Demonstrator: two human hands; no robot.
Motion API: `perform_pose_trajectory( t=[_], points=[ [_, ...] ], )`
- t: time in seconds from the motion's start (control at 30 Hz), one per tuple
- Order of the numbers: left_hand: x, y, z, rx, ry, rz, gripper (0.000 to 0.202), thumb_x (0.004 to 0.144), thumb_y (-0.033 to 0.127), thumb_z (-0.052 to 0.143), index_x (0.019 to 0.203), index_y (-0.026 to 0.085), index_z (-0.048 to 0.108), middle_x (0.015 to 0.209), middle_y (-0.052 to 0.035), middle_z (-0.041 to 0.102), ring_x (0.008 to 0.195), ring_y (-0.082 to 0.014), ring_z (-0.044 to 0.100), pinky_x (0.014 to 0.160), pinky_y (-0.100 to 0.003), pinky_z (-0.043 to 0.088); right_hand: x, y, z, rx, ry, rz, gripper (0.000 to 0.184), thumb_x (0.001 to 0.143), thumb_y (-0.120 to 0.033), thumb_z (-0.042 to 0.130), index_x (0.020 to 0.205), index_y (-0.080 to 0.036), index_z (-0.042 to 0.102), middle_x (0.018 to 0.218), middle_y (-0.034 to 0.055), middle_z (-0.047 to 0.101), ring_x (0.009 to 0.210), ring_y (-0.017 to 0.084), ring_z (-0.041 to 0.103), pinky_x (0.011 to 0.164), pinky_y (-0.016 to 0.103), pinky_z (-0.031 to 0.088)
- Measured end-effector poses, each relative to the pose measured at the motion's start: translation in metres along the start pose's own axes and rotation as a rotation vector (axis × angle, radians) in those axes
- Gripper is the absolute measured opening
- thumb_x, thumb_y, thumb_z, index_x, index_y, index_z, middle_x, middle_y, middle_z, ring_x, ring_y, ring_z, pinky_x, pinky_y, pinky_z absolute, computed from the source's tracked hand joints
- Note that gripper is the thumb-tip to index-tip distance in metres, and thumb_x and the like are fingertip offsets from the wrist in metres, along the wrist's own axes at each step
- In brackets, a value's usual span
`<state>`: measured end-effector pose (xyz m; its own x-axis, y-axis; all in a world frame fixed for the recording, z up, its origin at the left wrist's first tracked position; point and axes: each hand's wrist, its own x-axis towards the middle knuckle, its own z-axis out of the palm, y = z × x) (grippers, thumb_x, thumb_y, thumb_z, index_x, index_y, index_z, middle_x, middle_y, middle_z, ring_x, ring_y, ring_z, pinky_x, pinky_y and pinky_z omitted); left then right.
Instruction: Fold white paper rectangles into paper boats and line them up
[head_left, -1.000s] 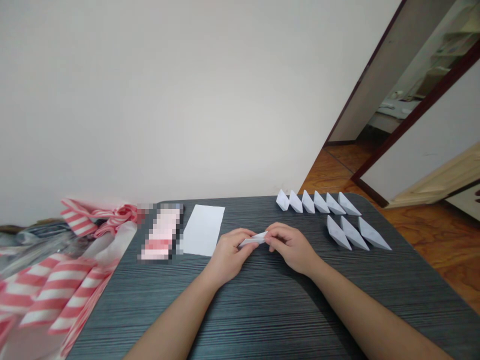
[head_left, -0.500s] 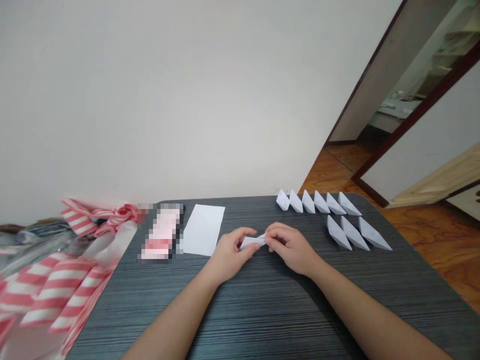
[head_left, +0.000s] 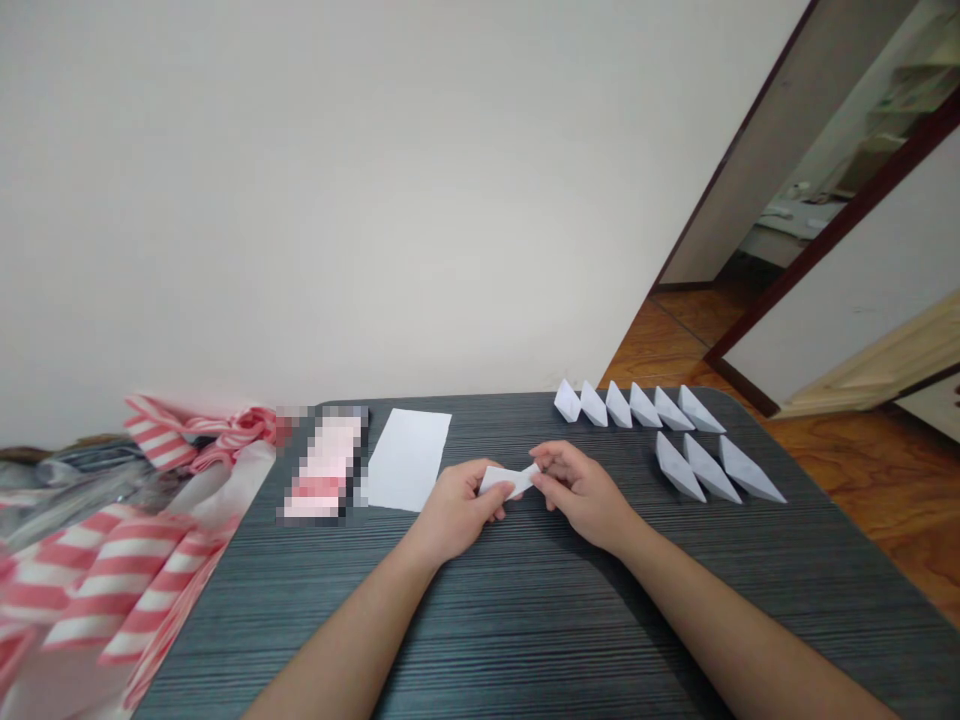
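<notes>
Here we go, the left hand [head_left: 456, 513] and right hand [head_left: 583, 496] half-curled, pinching a folded white paper strip [head_left: 508, 481] between them — right over the dark striped surface [head_left: 480, 640], paper boats [head_left: 709, 470] lined up to the right!

Plain off-white painted wall [head_left: 360, 200] across most of the view. Dark grey streaked-wood tabletop [head_left: 525, 640] at bottom. Orange-brown wooden floor [head_left: 885, 500] on right. Dark reddish-brown door frame [head_left: 823, 228], pale wooden door [head_left: 870, 370] lower right, brighter room [head_left: 795, 220] beyond. Soft, even light.
</notes>
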<state>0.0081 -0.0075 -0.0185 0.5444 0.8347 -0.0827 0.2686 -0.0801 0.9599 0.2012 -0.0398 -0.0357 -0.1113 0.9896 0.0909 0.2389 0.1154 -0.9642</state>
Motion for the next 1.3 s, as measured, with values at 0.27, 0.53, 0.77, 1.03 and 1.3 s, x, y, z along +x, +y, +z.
perform_pose_trajectory(
  t=[0.27,0.53,0.77,1.03,1.3],
  points=[
    [0.0,0.001,-0.001,-0.04,-0.002,0.004,0.023,0.083,0.035,0.05,0.085,0.015,0.06,0.061,-0.0009,0.06,0.055,-0.0107,0.055,0.053,-0.02,0.041,-0.002,-0.012,-0.005,-0.188,-0.085,0.073,0.026,0.089,-0.033,0.046,0.073,-0.017,0.057,0.046,-0.0049,0.048,0.04,0.009,0.046,0.046,0.021,0.037],
    [0.001,-0.001,0.001,-0.109,-0.003,-0.015,0.024,0.082,0.036,0.052,0.089,0.014,0.058,0.065,-0.0032,0.063,0.056,-0.0119,0.057,0.053,-0.021,0.042,-0.004,-0.017,-0.006,-0.242,-0.075,0.054,0.029,0.09,-0.031,0.043,0.069,-0.017,0.056,0.046,-0.0041,0.052,0.043,0.009,0.048,0.05,0.02,0.039],
    [-0.001,0.008,-0.002,-0.213,-0.038,-0.046,0.03,0.078,0.037,0.057,0.096,0.014,0.06,0.077,-0.0058,0.066,0.063,-0.0141,0.059,0.057,-0.024,0.045,-0.005,-0.018,-0.006,-0.23,-0.132,0.043,0.027,0.09,-0.03,0.044,0.068,-0.017,0.055,0.049,-0.0036,0.053,0.044,0.009,0.049,0.05,0.019,0.038],
    [-0.002,0.014,-0.005,0.047,-0.029,-0.008,0.027,0.079,0.035,0.053,0.077,0.014,0.07,0.068,-0.0033,0.065,0.059,-0.0118,0.052,0.051,-0.02,0.035,-0.006,-0.022,-0.003,-0.215,-0.189,0.031,0.026,0.089,-0.028,0.045,0.069,-0.016,0.056,0.049,-0.0033,0.053,0.044,0.009,0.05,0.05,0.02,0.039],
    [-0.003,0.013,-0.002,-0.031,-0.023,-0.036,0.024,0.079,0.032,0.053,0.076,0.014,0.067,0.07,-0.0043,0.066,0.061,-0.0124,0.055,0.055,-0.02,0.039,-0.005,-0.02,-0.002,-0.145,-0.206,0.059,0.023,0.088,-0.029,0.046,0.073,-0.016,0.058,0.05,-0.0035,0.052,0.044,0.009,0.049,0.049,0.02,0.039]
  ],
)
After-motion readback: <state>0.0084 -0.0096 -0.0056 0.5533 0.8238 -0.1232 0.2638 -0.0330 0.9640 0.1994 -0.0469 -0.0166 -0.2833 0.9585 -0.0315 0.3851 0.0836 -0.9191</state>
